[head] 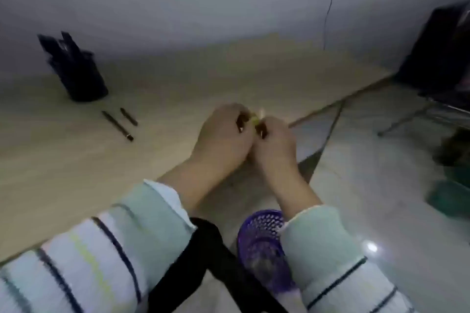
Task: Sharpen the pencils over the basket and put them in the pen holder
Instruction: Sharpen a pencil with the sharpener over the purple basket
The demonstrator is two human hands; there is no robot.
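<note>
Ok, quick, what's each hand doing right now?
Left hand: closed, grip on the yellow sharpener, as far as the blur allows.
Right hand: closed, grip on a dark pencil.

Long-sleeved knit top, pic blurry. The left sleeve is white w/ thin dark navy stripes across and one faint yellow-green stripe btwn them. It has a wide pale mint cuff w/ a white inner edge at the opening. The right sleeve has the same pattern: pale mint cuff w/ lighter rim, white w/ navy stripes higher up. Forearms, left hand & right hand uncovered.
</note>
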